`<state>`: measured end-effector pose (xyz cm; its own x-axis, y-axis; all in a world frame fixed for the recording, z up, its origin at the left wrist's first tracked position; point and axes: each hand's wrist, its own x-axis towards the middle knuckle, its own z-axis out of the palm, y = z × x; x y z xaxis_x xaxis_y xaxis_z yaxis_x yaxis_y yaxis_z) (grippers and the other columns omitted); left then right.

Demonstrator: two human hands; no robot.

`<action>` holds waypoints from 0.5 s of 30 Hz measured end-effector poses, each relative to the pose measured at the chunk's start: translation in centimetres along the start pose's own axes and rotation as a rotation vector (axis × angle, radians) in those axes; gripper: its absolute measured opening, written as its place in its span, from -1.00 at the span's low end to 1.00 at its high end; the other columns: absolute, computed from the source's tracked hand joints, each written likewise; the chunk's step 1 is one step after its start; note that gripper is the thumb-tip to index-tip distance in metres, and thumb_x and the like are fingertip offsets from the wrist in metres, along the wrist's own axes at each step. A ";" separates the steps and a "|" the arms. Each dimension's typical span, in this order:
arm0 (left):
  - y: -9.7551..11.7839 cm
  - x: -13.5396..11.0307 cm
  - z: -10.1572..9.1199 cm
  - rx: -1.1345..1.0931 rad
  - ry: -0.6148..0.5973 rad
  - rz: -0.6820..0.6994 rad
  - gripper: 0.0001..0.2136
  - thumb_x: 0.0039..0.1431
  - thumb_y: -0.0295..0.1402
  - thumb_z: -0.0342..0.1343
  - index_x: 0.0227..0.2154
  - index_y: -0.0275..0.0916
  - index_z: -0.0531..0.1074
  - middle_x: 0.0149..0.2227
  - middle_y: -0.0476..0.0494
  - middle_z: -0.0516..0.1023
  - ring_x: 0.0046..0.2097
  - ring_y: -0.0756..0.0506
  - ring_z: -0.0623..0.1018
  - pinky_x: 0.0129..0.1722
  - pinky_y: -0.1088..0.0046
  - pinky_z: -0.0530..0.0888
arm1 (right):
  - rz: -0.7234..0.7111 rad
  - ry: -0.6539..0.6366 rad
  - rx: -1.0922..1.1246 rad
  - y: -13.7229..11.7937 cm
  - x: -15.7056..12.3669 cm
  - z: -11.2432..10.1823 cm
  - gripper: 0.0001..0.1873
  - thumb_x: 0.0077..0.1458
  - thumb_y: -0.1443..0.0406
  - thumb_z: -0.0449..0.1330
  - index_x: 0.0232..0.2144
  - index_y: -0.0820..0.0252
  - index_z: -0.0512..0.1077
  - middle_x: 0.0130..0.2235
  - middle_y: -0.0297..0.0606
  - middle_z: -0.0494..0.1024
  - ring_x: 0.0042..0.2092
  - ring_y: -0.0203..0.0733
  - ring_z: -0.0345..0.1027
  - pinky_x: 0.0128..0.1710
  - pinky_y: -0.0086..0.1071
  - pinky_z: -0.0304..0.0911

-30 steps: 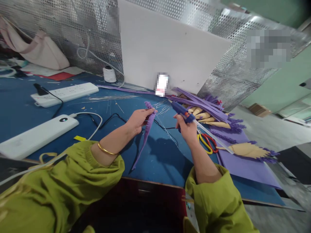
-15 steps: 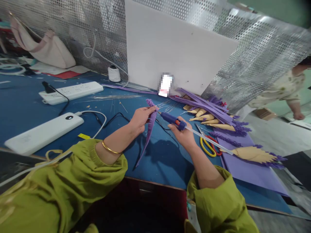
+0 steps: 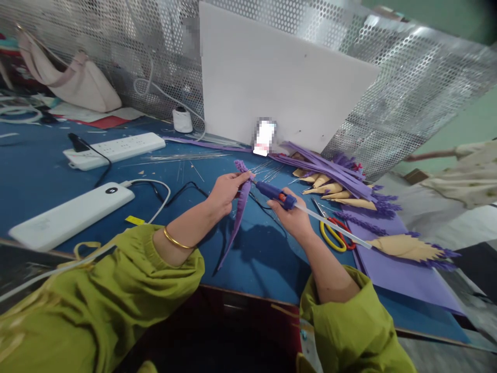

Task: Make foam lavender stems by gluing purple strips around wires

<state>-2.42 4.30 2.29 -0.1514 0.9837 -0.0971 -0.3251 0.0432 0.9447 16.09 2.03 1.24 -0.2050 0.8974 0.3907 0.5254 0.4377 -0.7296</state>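
Pinched in the fingers of my left hand (image 3: 225, 192) is a purple paper flower strip (image 3: 241, 203); its curled, fringed top pokes up above the fingertips and its long tail hangs toward the table. My right hand (image 3: 293, 215) is wrapped round a blue glue gun (image 3: 274, 193). The gun's nozzle points left and meets or nearly meets the strip at my left fingertips; I cannot tell if it touches. Out of the gun's back end runs a long clear glue stick (image 3: 330, 223). Scissors (image 3: 337, 234) with yellow and red handles lie right of my right hand.
Wrapped purple flowers (image 3: 330, 189) and strips are heaped at the back right, above purple sheets (image 3: 404, 274). One wrapped flower (image 3: 407, 246) lies on the sheets. A power strip (image 3: 116, 150) and white power bank (image 3: 73, 215) lie left. A lit phone (image 3: 264, 137) leans against the white board (image 3: 279, 72).
My hands, the strip and the glue gun stay nearly in place. The person in the background at the right has moved, now showing mainly a sleeve and an arm.
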 end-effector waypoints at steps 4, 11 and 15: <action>0.0 0.0 0.0 -0.011 0.002 0.001 -0.77 -0.13 -0.22 0.34 -0.47 -0.30 0.58 -0.54 -0.06 0.48 -0.53 0.05 0.30 -0.55 0.52 0.20 | 0.016 -0.005 -0.016 -0.2 0.0 0.0 -0.59 0.02 -0.01 0.21 -0.53 0.11 0.16 -0.57 -0.47 0.16 -0.48 -0.31 0.02 -0.47 -0.42 -0.02; 0.2 -0.1 0.0 -0.016 0.003 0.027 -0.74 -0.18 -0.21 0.37 -0.46 -0.31 0.58 -0.55 -0.03 0.48 -0.54 0.07 0.29 -0.54 0.52 0.20 | 0.018 -0.003 -0.011 -0.2 -0.1 -0.1 -0.57 0.01 -0.03 0.21 -0.54 0.10 0.13 -0.57 -0.45 0.17 -0.49 -0.30 0.01 -0.49 -0.41 -0.03; 0.2 -0.1 -0.1 -0.013 0.004 0.030 -0.76 -0.16 -0.23 0.36 -0.46 -0.31 0.58 -0.57 -0.02 0.46 -0.55 0.08 0.28 -0.54 0.52 0.19 | 0.019 -0.020 -0.009 -0.2 -0.1 -0.1 -0.56 0.01 -0.03 0.22 -0.54 0.10 0.13 -0.57 -0.46 0.17 -0.50 -0.30 0.01 -0.50 -0.42 -0.03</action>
<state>-2.51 4.20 2.43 -0.1648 0.9839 -0.0695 -0.3325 0.0110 0.9431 16.05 1.86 1.37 -0.2112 0.9065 0.3656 0.5368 0.4201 -0.7317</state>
